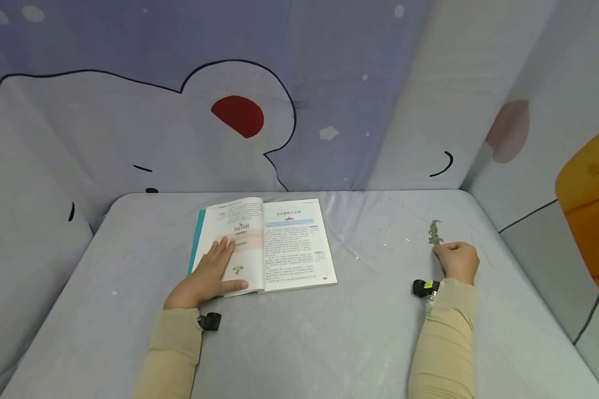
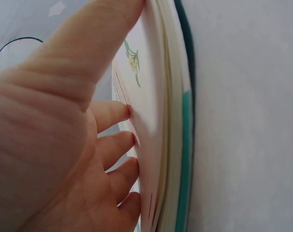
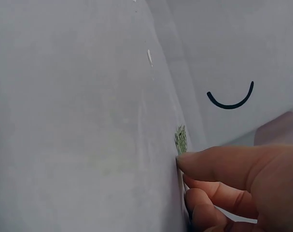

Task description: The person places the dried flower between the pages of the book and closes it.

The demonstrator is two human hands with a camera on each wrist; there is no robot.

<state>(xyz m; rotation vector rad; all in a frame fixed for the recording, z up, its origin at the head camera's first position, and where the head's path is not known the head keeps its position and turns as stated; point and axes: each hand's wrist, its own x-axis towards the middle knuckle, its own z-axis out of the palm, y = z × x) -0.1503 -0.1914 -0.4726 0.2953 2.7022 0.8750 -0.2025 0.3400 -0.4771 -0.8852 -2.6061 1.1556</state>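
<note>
An open book (image 1: 297, 252) with a teal cover edge lies on the left half of the table, printed pages facing up. My left hand (image 1: 207, 277) rests on its left page, fingers spread and thumb pointing toward the spine; a small plant drawing shows near the thumb. In the left wrist view the fingertips of that hand (image 2: 69, 145) press on the page. Far to the right, my right hand (image 1: 458, 261) pinches the lower end of a small green leafy sprig (image 1: 434, 231) between thumb and fingers, low over the table. The sprig's leafy top (image 3: 180, 137) sticks out past the thumb.
A pale cloth covers the table (image 1: 359, 332), with tiny white bits scattered between book and sprig. Fabric walls with cartoon printing (image 1: 339, 100) rise behind and at both sides. An orange shape (image 1: 591, 216) stands at the right edge.
</note>
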